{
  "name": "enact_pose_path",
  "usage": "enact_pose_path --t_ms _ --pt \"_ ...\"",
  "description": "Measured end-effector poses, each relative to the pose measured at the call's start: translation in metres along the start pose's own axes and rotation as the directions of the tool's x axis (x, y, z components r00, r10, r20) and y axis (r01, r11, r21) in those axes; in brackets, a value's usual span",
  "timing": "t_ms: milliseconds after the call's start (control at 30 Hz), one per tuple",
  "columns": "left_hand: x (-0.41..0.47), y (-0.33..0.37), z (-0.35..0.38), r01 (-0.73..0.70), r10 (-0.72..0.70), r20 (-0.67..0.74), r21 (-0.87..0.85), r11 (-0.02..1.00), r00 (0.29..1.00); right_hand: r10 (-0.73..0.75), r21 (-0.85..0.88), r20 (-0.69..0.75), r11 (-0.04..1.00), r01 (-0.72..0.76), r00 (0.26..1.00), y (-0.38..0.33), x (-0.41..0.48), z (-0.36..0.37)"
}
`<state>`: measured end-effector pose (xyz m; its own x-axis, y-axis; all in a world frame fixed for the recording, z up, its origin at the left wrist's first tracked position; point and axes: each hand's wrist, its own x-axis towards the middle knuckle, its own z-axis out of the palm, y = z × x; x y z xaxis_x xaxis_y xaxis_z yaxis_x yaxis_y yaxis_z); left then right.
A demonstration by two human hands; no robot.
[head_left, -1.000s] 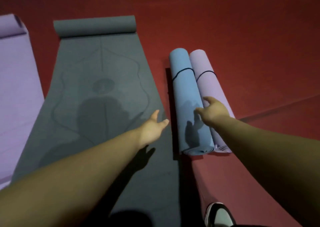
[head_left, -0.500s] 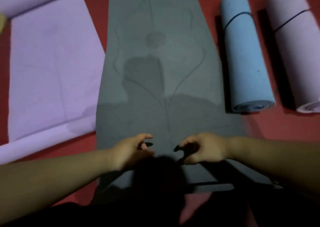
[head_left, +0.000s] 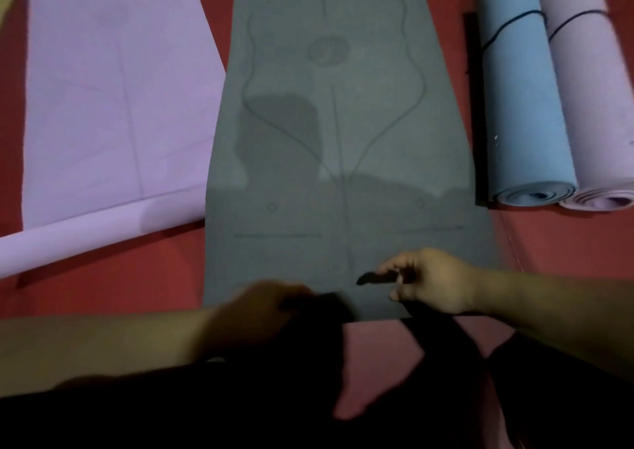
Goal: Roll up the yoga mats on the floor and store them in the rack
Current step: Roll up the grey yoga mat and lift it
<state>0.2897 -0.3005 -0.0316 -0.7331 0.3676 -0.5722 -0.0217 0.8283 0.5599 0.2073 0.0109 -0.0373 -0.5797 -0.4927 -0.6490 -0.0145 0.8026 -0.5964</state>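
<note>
Flat grey line-printed yoga mat (head_left: 343,139) is laid out on red floor (head_left: 103,294). Left hand (head_left: 254,311) and right hand (head_left: 432,280) are seen curled at its near edge; grip cannot be told, blurred.

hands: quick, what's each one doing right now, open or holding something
left hand: curled at the near edge of the grey mat; too dark and blurred to tell its hold.
right hand: closed, pinching a dark strap.
</note>
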Motion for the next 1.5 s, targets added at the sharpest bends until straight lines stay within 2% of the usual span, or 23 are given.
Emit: enact_pose_path --t_ms 100,200,300,400,533,667,733,867,967,1033,1167,1233,1333,1500 --pt "0.009 0.011 -0.041 0.055 -0.047 -0.113 0.069 0.996 0.992 -0.047 -0.031 -0.105 0.999 0.044 0.993 -0.021 0.001 -0.035" --pt "0.011 0.033 -0.100 0.051 -0.031 -0.219 0.086 0.995 0.975 -0.123 -0.184 -0.236 0.980 0.080 0.964 -0.049 -0.007 -0.082" --pt "-0.002 0.073 -0.159 0.020 0.009 -0.314 0.089 0.996 0.950 -0.191 -0.344 -0.362 0.937 0.060 0.912 -0.084 -0.030 -0.137" --pt "-0.018 0.117 -0.211 -0.001 0.047 -0.446 0.103 0.995 0.894 -0.254 -0.392 -0.497 0.919 0.046 0.830 -0.113 -0.062 -0.186" --pt "-0.049 0.170 -0.267 0.026 0.118 -0.629 0.216 0.976 0.768 -0.332 -0.387 -0.683 0.920 0.063 0.651 -0.152 -0.100 -0.227" --pt "-0.092 0.216 -0.310 0.088 0.205 -0.751 0.329 0.940 0.627 -0.389 -0.376 -0.774 0.917 0.132 0.500 -0.199 -0.141 -0.259" --pt "-0.116 0.234 -0.326 0.090 0.235 -0.808 0.332 0.939 0.540 -0.443 -0.414 -0.796 0.896 0.163 0.413 -0.226 -0.164 -0.274" --pt "-0.163 0.256 -0.351 0.050 0.257 -0.890 0.297 0.954 0.376 -0.571 -0.559 -0.788 0.820 0.120 0.232 -0.285 -0.219 -0.301" --pt "-0.184 0.262 -0.349 0.014 0.261 -0.908 0.281 0.960 0.327 -0.641 -0.637 -0.748 0.766 0.082 0.171 -0.302 -0.248 -0.307" --pt "-0.185 0.259 -0.340 0.013 0.263 -0.896 0.286 0.958 0.358 -0.666 -0.669 -0.720 0.741 0.060 0.196 -0.293 -0.250 -0.298" --pt "-0.163 0.231 -0.308 0.005 0.239 -0.810 0.285 0.958 0.535 -0.657 -0.635 -0.698 0.752 0.177 0.285 -0.242 -0.214 -0.265" --pt "-0.148 0.210 -0.287 0.032 0.212 -0.770 0.289 0.957 0.602 -0.620 -0.572 -0.691 0.783 0.243 0.372 -0.213 -0.187 -0.243" --pt "-0.120 0.174 -0.256 0.034 0.163 -0.701 0.259 0.965 0.694 -0.516 -0.419 -0.664 0.856 0.302 0.542 -0.174 -0.142 -0.209" --pt "-0.065 0.086 -0.182 -0.030 0.065 -0.559 0.071 0.997 0.827 -0.410 -0.301 -0.530 0.909 0.287 0.742 -0.118 -0.067 -0.147"
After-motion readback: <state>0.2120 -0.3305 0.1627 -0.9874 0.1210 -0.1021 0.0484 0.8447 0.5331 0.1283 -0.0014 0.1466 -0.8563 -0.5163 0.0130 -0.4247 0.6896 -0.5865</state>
